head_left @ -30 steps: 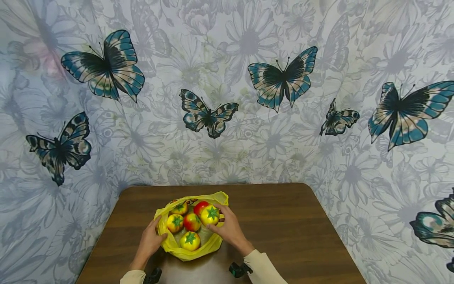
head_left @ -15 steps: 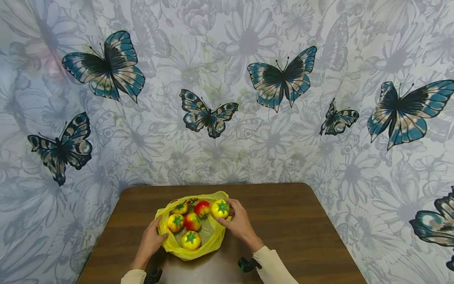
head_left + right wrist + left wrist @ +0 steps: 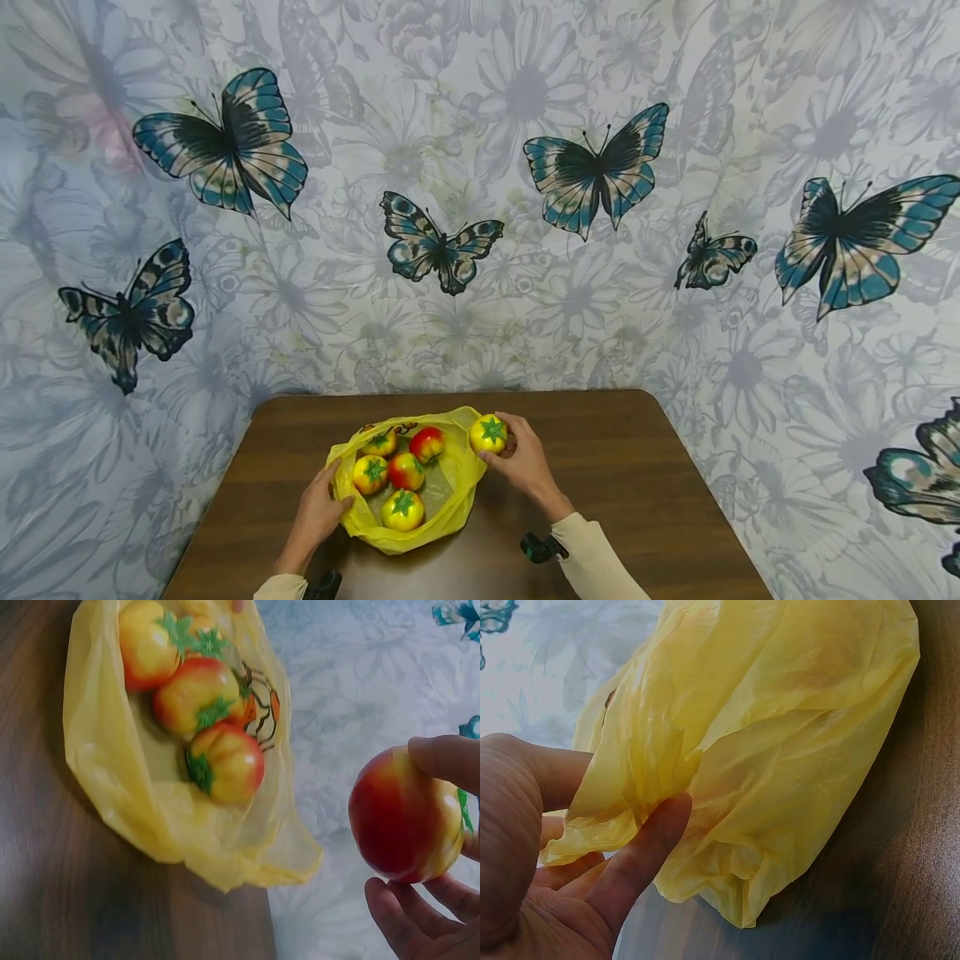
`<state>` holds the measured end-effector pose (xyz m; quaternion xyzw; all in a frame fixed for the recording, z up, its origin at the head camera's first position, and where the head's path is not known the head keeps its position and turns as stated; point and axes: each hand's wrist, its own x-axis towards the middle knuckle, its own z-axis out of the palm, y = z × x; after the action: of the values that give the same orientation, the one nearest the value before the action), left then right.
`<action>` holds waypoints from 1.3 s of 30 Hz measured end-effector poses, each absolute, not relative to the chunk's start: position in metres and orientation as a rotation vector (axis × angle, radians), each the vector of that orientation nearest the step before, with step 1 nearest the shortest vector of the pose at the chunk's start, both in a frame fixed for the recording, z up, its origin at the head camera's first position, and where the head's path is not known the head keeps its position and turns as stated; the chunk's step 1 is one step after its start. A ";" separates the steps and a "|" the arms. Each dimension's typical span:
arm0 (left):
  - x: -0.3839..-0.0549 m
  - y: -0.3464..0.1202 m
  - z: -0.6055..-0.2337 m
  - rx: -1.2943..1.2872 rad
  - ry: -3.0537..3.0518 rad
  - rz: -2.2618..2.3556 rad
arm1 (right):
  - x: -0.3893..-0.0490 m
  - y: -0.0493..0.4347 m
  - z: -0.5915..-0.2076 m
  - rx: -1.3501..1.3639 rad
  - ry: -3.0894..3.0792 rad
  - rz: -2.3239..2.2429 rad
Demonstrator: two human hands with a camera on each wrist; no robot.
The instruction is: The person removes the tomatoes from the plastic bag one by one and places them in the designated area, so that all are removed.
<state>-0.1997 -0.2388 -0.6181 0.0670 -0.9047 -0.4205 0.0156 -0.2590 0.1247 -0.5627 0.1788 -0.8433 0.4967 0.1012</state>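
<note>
Bag point(image 3: 453, 518) of thin yellow plastic at far left in the light pinch of the left hand point(image 3: 315, 507), partly closed, with the rim between digits and nothing else in hold. Possible trouble on this side: too loose a pinch or too hard a tug, with sagging of the soft wall and spilling of the five tomatoes point(image 3: 406, 472) inside onto the bench point(image 3: 615, 492) as a result. Farther right, perhaps a snag on the limp right rim in case of too low a pass. At far right, likeliest mishap of all: a slip of the held tomato point(image 3: 489, 433), because of glossy, rounded skin and a hold mostly by fingertips point(image 3: 384, 900), then a roll across the bench.

As for position, five bagged tomatoes to the right of the left hand, loosely grouped between both hands. Held tomato just beyond the right rim, to the left of the right hand point(image 3: 528, 462), curled around it and spread only to fruit width. Clear of the bag in the right wrist view; cannot tell height above the bench
</note>
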 end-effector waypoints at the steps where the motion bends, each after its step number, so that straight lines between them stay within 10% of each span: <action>1: -0.200 -0.239 -0.618 0.208 -2.814 -1.303 | -0.260 0.126 -0.564 0.516 -2.491 1.467; 39: -0.198 -0.241 -0.620 0.201 -2.843 -1.280 | -0.300 0.156 -0.627 0.137 -2.649 1.354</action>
<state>-0.1984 -0.2408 -0.6204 0.0642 -0.9100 -0.4096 0.0088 -0.3004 0.1564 -0.6273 0.0458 -0.8866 0.4530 0.0818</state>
